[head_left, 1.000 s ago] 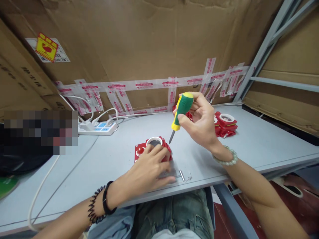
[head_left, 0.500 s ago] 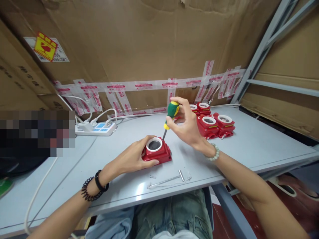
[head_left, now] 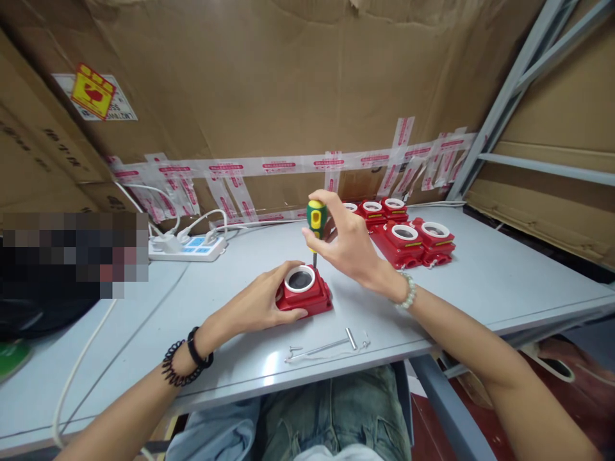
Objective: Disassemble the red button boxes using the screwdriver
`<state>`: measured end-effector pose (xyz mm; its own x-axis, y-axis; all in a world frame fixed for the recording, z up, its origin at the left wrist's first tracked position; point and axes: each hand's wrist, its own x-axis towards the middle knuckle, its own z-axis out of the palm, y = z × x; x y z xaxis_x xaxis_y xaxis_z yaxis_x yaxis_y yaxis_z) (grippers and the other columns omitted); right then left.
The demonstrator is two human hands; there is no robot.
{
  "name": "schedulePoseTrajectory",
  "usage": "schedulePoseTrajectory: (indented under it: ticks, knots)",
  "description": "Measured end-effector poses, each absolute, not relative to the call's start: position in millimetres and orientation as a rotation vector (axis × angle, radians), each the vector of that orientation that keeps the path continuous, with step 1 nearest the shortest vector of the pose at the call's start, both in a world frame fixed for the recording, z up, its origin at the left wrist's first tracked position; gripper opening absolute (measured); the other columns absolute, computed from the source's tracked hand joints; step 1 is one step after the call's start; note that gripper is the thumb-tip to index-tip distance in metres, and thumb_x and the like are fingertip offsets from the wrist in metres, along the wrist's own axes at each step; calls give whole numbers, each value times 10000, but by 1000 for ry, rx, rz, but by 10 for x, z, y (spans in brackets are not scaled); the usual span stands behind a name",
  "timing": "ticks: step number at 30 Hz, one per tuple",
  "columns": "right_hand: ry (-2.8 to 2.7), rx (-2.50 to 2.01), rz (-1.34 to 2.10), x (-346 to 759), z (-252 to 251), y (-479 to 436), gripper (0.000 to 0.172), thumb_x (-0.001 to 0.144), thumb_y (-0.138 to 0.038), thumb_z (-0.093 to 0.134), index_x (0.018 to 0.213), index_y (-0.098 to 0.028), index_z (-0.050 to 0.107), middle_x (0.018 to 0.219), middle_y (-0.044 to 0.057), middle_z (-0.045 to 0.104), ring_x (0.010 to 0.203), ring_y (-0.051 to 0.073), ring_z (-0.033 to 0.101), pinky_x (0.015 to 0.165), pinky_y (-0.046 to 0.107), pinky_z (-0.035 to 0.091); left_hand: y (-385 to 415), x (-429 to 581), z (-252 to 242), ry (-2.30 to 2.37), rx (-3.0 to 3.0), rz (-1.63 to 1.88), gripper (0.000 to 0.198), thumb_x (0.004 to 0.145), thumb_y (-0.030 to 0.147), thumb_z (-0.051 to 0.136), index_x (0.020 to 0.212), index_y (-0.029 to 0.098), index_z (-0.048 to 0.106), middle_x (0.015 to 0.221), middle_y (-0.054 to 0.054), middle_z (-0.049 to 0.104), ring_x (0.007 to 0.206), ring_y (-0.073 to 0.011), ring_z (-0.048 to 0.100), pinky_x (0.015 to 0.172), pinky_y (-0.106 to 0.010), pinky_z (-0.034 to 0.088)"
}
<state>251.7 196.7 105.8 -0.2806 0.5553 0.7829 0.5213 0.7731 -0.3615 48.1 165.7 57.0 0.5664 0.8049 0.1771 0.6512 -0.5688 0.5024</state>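
On the table in front of me lies a red box with a white ring around a dark round window [head_left: 314, 301]. My left hand [head_left: 269, 298] grips it from the left, thumb along the near side and fingers over the far side. A green and yellow screwdriver [head_left: 316, 221] stands nearly upright in my right hand [head_left: 348, 237], pinched round its handle. The blade reaches down to the box's far right corner; a screw there is too small to make out. Nearer me lie a metal T-shaped rod [head_left: 327, 346] with a thin white string and a small screw [head_left: 295, 348].
Several more red boxes [head_left: 406, 246] with white rings stand at the back right. A white power strip [head_left: 202, 248] with plugs and cables is at the left. Large cardboard [head_left: 269, 83] walls the back, and a grey metal frame [head_left: 509, 89] rises at the right.
My right hand has shifted slightly left, turning the screwdriver from a rightward lean to nearly upright. The blade stays at the box's corner. My left hand keeps its hold.
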Motion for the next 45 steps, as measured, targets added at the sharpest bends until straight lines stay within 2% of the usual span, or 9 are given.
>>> schedulePoseTrajectory:
  ticks: [9,14,20,27,35,38,40,42,45]
  knots:
    - [-1938,-1126,-352,2390,1267,2038,283,863,-378,617,1067,-197,543,694,52,608,604,177,566,593,290,397,1652,505,624,1142,2373,558,667,737,435,731,1299,229,437,1201,-96,621,1008,-274,625,874,-382,509]
    - [-1993,-1080,-278,2406,1405,2041,290,803,-324,702,989,-203,515,614,30,571,609,204,581,618,324,428,1650,504,643,1109,2360,569,666,742,437,728,1306,233,440,1205,-92,625,1020,-276,627,882,-377,505]
    - [-2096,-1215,-349,2381,1584,1911,366,732,-305,772,966,-164,529,684,82,615,678,254,628,621,342,438,1641,499,654,1101,2346,555,654,747,420,730,1299,229,436,1201,-81,621,1020,-263,619,885,-364,496]
    - [-2229,-1436,-659,2286,1795,1779,176,861,-299,599,872,-125,577,770,123,646,790,262,645,624,318,437,1640,507,660,1108,2342,521,652,753,409,732,1299,240,417,1219,-61,610,1043,-245,608,905,-344,483]
    - [-2591,-1061,-314,2383,1956,1950,210,842,-218,616,1026,-140,549,917,69,624,889,215,578,748,324,402,1641,487,679,1074,2353,527,633,757,391,733,1288,243,422,1193,-54,614,1018,-238,610,895,-337,477]
    - [-2733,-920,-108,2484,1986,1964,223,834,-149,594,1050,-168,538,972,49,616,861,172,547,718,287,386,1650,484,681,1036,2354,533,622,749,369,739,1276,244,433,1166,-47,619,1003,-234,612,879,-330,481]
    - [-2734,-1005,-102,2490,1956,1955,198,881,-247,572,1054,-158,532,948,70,608,835,184,541,682,295,374,1656,484,676,1027,2355,541,618,748,365,738,1274,245,435,1164,-46,617,1004,-234,610,873,-328,482]
    - [-2677,-1144,-221,2449,1908,1945,278,924,-396,516,1005,-132,543,890,103,594,808,211,540,651,316,352,1661,484,671,1031,2357,547,623,746,363,740,1277,248,434,1170,-44,614,1009,-231,606,877,-326,480]
    - [-2625,-1210,-285,2378,1891,1940,272,943,-382,460,930,-129,560,800,100,579,743,208,530,618,321,322,1663,481,669,1047,2358,538,632,747,381,739,1283,247,432,1167,-44,617,1002,-229,608,880,-330,480]
